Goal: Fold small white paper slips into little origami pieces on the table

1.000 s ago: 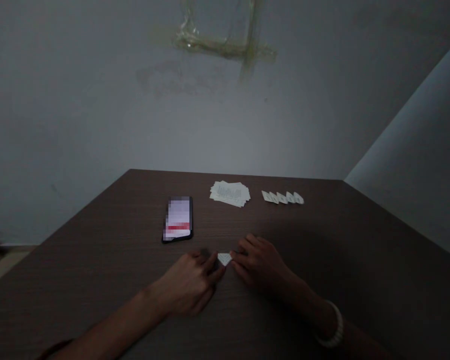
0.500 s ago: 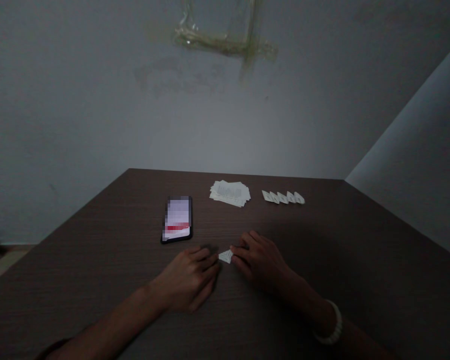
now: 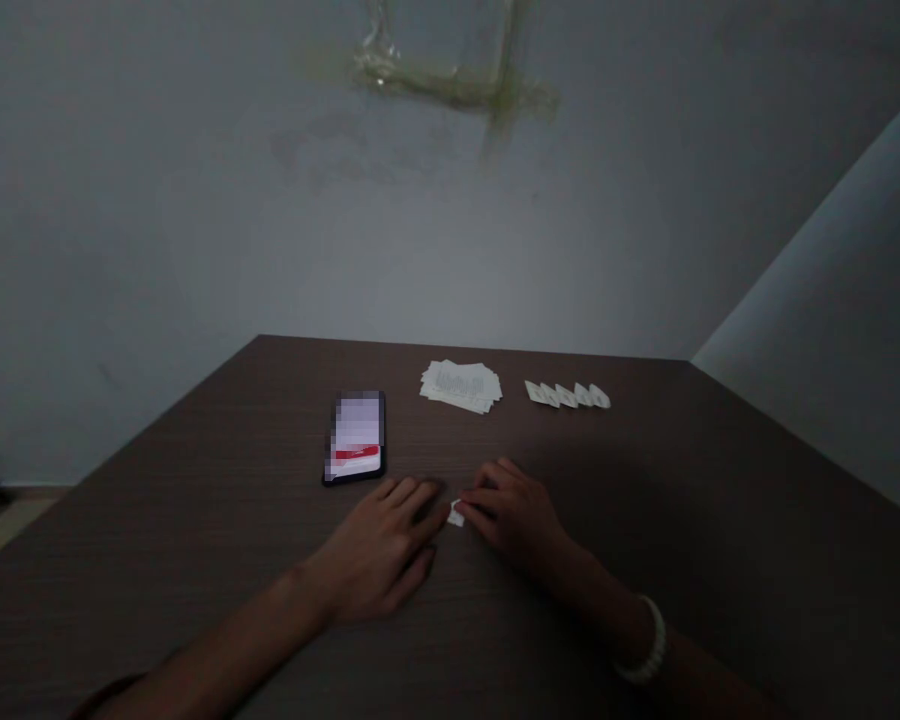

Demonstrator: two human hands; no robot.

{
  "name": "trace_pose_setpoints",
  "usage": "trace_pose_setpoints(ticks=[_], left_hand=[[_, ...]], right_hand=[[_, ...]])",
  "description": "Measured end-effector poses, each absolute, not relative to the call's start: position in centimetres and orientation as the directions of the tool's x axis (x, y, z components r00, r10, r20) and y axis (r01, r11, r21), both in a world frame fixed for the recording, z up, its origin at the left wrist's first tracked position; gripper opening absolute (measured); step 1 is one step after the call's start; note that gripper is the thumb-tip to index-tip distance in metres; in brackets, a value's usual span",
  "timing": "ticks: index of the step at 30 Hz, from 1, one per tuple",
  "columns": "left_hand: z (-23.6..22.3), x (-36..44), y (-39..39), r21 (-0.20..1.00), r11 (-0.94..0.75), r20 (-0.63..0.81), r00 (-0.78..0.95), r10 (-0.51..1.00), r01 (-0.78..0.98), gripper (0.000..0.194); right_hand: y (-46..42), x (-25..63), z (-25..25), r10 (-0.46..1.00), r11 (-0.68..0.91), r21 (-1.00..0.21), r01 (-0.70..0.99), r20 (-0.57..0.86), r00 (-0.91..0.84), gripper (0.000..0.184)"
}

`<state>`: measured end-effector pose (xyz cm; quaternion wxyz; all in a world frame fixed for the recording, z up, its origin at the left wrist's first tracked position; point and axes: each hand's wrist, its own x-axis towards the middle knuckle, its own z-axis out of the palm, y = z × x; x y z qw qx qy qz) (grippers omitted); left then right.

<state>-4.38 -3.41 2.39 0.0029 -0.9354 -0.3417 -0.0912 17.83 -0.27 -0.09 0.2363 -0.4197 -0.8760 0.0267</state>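
A small folded piece of paper [image 3: 456, 517] lies on the brown table between my two hands. My right hand [image 3: 521, 510] pinches its upper right edge between thumb and fingertips. My left hand [image 3: 386, 545] rests on the table with fingers stretched apart, its index fingertip at the paper's left edge. Behind the hands is a loose pile of white paper slips [image 3: 461, 385] with printed text on the top one. To its right, several folded white papers [image 3: 568, 395] lie overlapping in a row.
A phone [image 3: 356, 435] with its screen lit and partly blurred out lies left of the paper pile. The wooden table [image 3: 217, 430] reaches to a grey wall [image 3: 195, 200] with old tape marks. A pale bracelet circles my right wrist.
The paper between my hands shows a smaller shape, folded over. My left index finger has stretched right toward it, while my right hand has shifted slightly.
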Motion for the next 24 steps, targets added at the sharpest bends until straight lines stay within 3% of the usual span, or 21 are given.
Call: trace_pose_setpoints(ticks=[5, 14, 24], left_hand=[[2.5, -4.5, -3.3, 0.076, -0.751, 0.142, 0.738, 0.659, 0.656, 0.044], [2.4, -4.4, -3.3, 0.066, -0.754, 0.18, 0.736, 0.653, 0.653, 0.04], [2.5, -4.5, -3.0, 0.102, -0.773, 0.215, 0.745, 0.632, 0.626, 0.024]], right_hand=[[-0.1, 17.8, -0.1, 0.69, 0.711, -0.216, 0.669, 0.397, -0.605, 0.013], [-0.7, 18.3, 0.6, 0.612, 0.758, -0.02, 0.652, 0.366, -0.701, 0.015], [-1.4, 18.4, 0.8, 0.724, 0.663, -0.099, 0.742, 0.336, -0.602, 0.015]])
